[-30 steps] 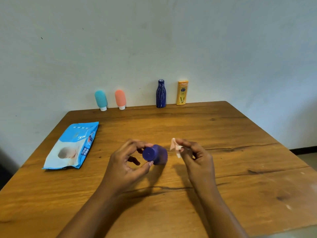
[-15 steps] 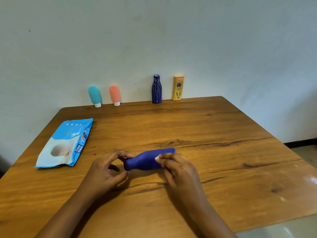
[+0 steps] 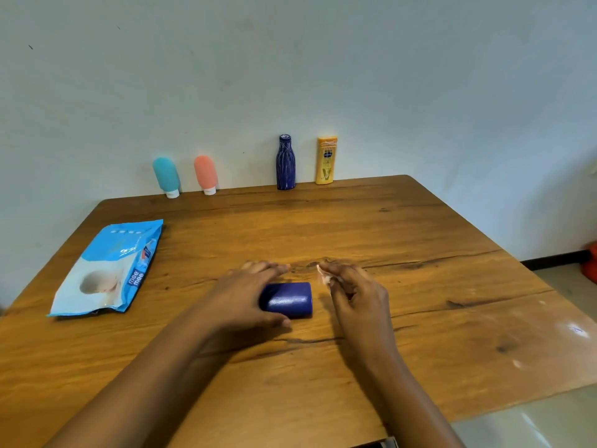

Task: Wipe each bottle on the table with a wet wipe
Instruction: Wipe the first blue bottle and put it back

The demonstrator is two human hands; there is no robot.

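Note:
A dark blue bottle [image 3: 288, 300] lies on its side in the middle of the wooden table [image 3: 420, 253]. My left hand [image 3: 250, 299] grips its left end, thumb in front and fingers over the top. My right hand [image 3: 353, 294] hovers just right of the bottle and pinches a small crumpled wet wipe [image 3: 324, 277] between thumb and fingertips, apart from the bottle. Along the wall stand a teal bottle [image 3: 166, 176], a coral bottle [image 3: 205, 173], a tall blue striped bottle [image 3: 285, 163] and a yellow bottle [image 3: 326, 160].
A light blue wet-wipe pack [image 3: 108, 270] lies flat near the table's left side. The table's right edge drops to a tiled floor [image 3: 565, 279], where something orange [image 3: 591, 261] sits by the wall.
The bottle has turned so its right end faces me more. My right hand has come off the bottle with the wipe and moved right. My left hand now covers more of the bottle.

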